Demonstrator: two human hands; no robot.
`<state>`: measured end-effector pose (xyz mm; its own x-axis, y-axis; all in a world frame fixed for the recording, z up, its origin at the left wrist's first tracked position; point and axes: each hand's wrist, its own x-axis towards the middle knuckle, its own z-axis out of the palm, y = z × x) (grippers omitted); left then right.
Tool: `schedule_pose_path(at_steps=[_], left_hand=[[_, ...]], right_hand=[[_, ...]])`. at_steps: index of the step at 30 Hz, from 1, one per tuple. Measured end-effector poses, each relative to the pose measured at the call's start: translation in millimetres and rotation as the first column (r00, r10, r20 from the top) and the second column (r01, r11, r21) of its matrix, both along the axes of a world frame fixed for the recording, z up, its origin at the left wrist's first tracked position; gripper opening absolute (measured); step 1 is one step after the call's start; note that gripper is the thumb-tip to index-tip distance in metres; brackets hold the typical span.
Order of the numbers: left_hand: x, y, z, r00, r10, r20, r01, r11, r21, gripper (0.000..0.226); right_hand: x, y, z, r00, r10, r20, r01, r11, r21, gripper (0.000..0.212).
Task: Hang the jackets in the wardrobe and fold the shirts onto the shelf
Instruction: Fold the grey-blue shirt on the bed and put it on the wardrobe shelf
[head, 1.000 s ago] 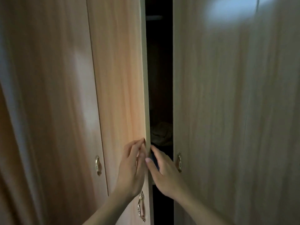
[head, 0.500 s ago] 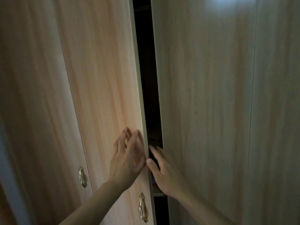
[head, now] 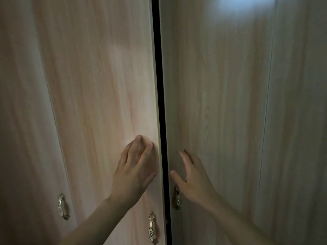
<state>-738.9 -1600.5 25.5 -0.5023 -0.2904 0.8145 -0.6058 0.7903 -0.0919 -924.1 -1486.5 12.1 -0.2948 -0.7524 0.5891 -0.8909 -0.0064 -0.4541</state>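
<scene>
A light wood wardrobe fills the view in dim light. Its two middle doors stand almost together, with only a thin dark gap (head: 160,96) between them. My left hand (head: 136,167) lies flat with straight fingers on the left middle door (head: 99,89), close to its edge. My right hand (head: 192,177) presses open-fingered on the right middle door (head: 217,96), just beside the gap. No jacket or shirt is in view; the inside is hidden.
Ornate brass handles sit low on the doors: one (head: 152,227) under my left hand, one (head: 177,198) partly behind my right hand, one (head: 62,206) on the far-left door. Another door panel (head: 299,121) is at the right.
The gap between the middle doors has narrowed from a wide dark opening to a thin slit. My hands moved from the door edges onto the door faces.
</scene>
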Motion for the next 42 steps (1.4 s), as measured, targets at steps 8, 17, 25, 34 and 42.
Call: schedule_pose_path(at_steps=[8,17,25,34,42], left_hand=[[-14,-14,3,0.989,0.021,0.146,-0.033,0.996,0.078,0.109],[-42,-43,3,0.986,0.042,0.159,-0.054,0.996,0.068,0.107],[-65,-68,3,0.979,0.128,0.158,-0.126,0.992,-0.024,0.072],[-82,-73,7,0.945,0.247,0.214,-0.255,0.967,0.014,0.084],[-63,-75,19,0.951,0.102,0.292,-0.146,0.981,0.131,0.082]], right_hand=[[-22,-37,24,0.937,-0.151,-0.316,0.164,0.986,0.016,0.076],[-47,-77,29,0.889,-0.295,-0.352,0.343,0.936,0.082,0.114],[-61,-92,14,0.795,-0.354,-0.493,0.419,0.908,0.023,0.126],[-64,-83,22,0.816,-0.281,-0.506,0.356,0.933,0.056,0.11],[-49,-43,45,0.947,-0.164,-0.276,0.228,0.948,0.22,0.083]])
